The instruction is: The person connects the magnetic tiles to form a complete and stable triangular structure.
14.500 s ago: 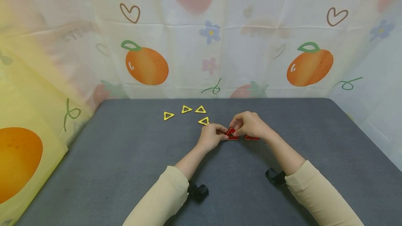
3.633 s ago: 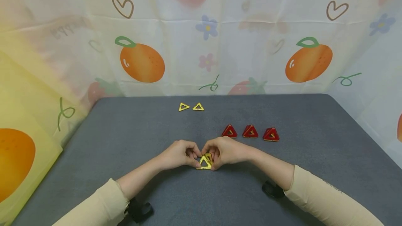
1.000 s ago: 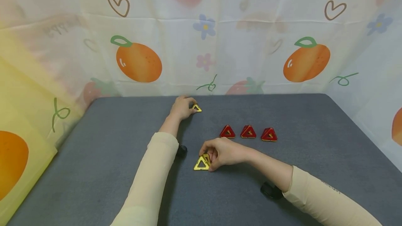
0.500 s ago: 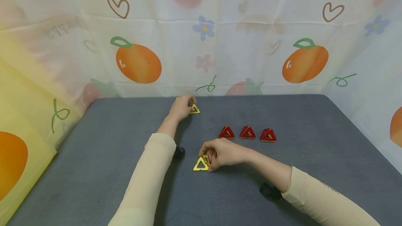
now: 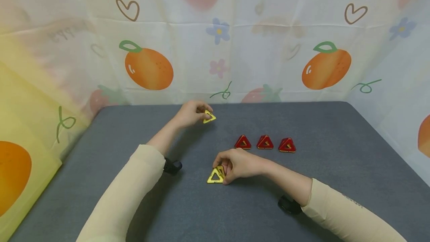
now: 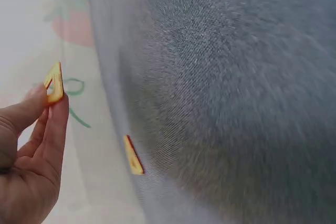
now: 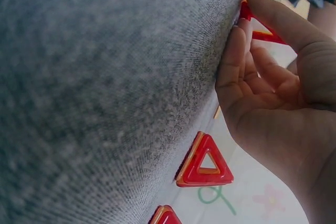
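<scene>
My left hand [image 5: 190,114] pinches a yellow triangular tile [image 5: 209,120] between thumb and fingers, raised over the far part of the table. In the left wrist view this tile [image 6: 56,85] is tilted, and another triangular tile [image 6: 130,150] lies by the table's edge; the head view does not show that one. Nearer the front, my right hand [image 5: 240,163] grips yellow triangular tiles [image 5: 215,181] that lean together on the tabletop. From the right wrist camera the gripped piece [image 7: 269,36] looks red, partly covered by my fingers.
Behind my right hand, three red triangular pyramids stand in a row: a left one [image 5: 243,146], a middle one [image 5: 265,147] and a right one [image 5: 287,150]. The grey table [image 5: 319,130] ends at a printed cloth [image 5: 195,47].
My left hand has picked up a yellow tile at the back and lifted it. Earlier, red tiles became three pyramids, and both hands brought yellow tiles forward. My right hand stays put lately.
</scene>
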`<state>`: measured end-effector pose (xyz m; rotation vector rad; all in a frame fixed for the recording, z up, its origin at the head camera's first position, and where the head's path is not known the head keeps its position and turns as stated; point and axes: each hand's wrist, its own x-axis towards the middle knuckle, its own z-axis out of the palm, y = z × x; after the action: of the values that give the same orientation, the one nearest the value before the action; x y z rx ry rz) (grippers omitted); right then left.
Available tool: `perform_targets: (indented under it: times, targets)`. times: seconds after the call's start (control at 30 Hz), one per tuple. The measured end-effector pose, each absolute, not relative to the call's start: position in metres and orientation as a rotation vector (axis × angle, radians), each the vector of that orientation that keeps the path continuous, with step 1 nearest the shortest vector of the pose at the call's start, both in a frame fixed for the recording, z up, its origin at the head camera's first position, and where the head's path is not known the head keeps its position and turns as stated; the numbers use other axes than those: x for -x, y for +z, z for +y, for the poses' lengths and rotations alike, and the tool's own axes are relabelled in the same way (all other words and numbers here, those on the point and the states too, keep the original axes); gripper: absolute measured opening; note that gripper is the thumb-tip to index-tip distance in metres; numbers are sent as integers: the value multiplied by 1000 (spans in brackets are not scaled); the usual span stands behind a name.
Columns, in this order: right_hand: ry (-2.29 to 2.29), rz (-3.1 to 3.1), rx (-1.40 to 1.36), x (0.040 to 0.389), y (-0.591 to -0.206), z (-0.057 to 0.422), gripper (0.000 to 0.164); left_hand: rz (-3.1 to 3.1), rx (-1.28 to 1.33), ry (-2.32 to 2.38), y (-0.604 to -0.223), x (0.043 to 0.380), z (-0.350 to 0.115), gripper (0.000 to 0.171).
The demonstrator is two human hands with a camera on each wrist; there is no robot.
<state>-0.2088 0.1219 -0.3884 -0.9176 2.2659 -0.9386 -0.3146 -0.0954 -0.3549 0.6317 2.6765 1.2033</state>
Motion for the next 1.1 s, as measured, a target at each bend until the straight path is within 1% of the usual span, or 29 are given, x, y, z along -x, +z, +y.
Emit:
perform_targets:
  times: [0.2, 0.33, 0.57, 0.93, 1.1]
  targets:
    - [-943, 2260, 913, 208, -389, 121, 40, 2557, -671, 1296, -342, 300, -106, 24]
    - [-941, 2263, 915, 209, -389, 121, 40, 2532, -665, 1315, -341, 292, -116, 24]
    - [-940, 2260, 903, 209, -388, 120, 40, 2516, -658, 1240, -353, 270, -122, 24]
    - [-934, 2265, 902, 208, -388, 120, 41, 2419, -705, 1152, -375, 230, -120, 16]
    - [-933, 2271, 903, 207, -387, 120, 41, 2400, -697, 1168, -380, 218, -116, 17]
